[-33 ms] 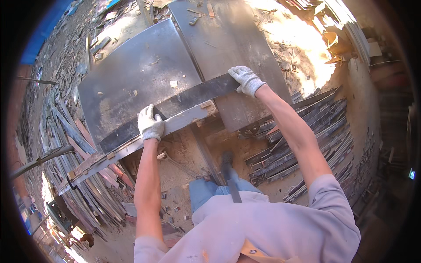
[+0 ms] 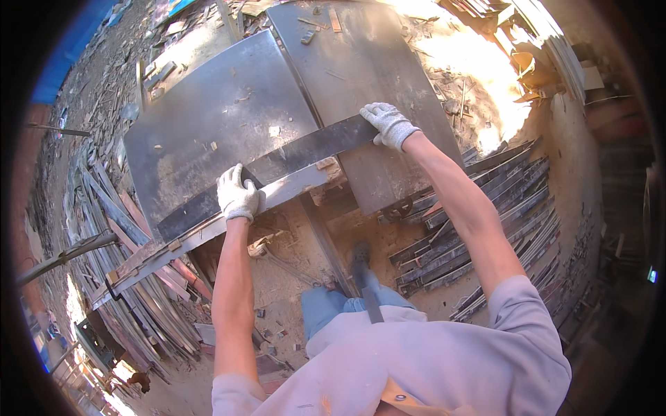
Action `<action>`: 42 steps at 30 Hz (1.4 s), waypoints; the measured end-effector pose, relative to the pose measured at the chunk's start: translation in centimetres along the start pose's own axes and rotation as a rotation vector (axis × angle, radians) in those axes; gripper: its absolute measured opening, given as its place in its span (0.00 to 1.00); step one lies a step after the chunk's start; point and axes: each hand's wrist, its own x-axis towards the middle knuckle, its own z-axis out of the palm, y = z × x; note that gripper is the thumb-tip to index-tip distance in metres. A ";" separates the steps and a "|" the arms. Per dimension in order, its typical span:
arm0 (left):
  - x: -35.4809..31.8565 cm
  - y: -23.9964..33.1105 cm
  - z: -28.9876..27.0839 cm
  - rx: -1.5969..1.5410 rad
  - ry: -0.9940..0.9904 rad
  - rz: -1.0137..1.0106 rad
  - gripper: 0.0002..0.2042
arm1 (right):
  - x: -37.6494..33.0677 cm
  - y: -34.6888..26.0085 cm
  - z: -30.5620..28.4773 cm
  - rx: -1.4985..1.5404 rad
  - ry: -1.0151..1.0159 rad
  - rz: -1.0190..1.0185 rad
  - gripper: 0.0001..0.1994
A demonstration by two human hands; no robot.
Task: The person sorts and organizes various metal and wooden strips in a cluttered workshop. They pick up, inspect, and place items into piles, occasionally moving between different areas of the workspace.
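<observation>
A long, narrow dark board (image 2: 312,148) lies slantwise across a worktable made of two dark flat panels, the left panel (image 2: 215,104) and the right panel (image 2: 361,62), with a thin gap between them. In a pale work glove, my left hand (image 2: 238,195) is closed over the board near its middle, thumb on the near edge. My right hand (image 2: 390,127), gloved the same way, grips the board's far right end. Along the board's near side runs a pale straight bar (image 2: 295,182), with a clamp-like dark hook (image 2: 113,288) at its left end.
Long strips (image 2: 149,277) are heaped on the left, and dark strips lie in a stack (image 2: 479,215) on the right. Small wood scraps (image 2: 275,131) dot the tabletop. A pole (image 2: 66,258) juts in from the left. Below the table, a leg (image 2: 325,239) stands near my foot.
</observation>
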 end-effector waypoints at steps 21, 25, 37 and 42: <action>-5.8 6.2 0.2 0.101 0.070 0.226 0.17 | -69.2 -12.1 0.0 1.664 0.941 1.616 0.16; -10.7 2.1 3.7 -0.310 0.451 0.627 0.20 | -93.1 -14.7 -2.2 0.974 2.026 1.983 0.18; -24.9 9.0 -3.5 -0.058 -0.078 0.116 0.22 | -31.2 -13.4 6.7 1.160 0.069 0.838 0.37; -27.9 9.0 -3.6 -0.087 -0.095 0.058 0.27 | -24.6 -16.3 7.7 0.902 -0.091 0.579 0.31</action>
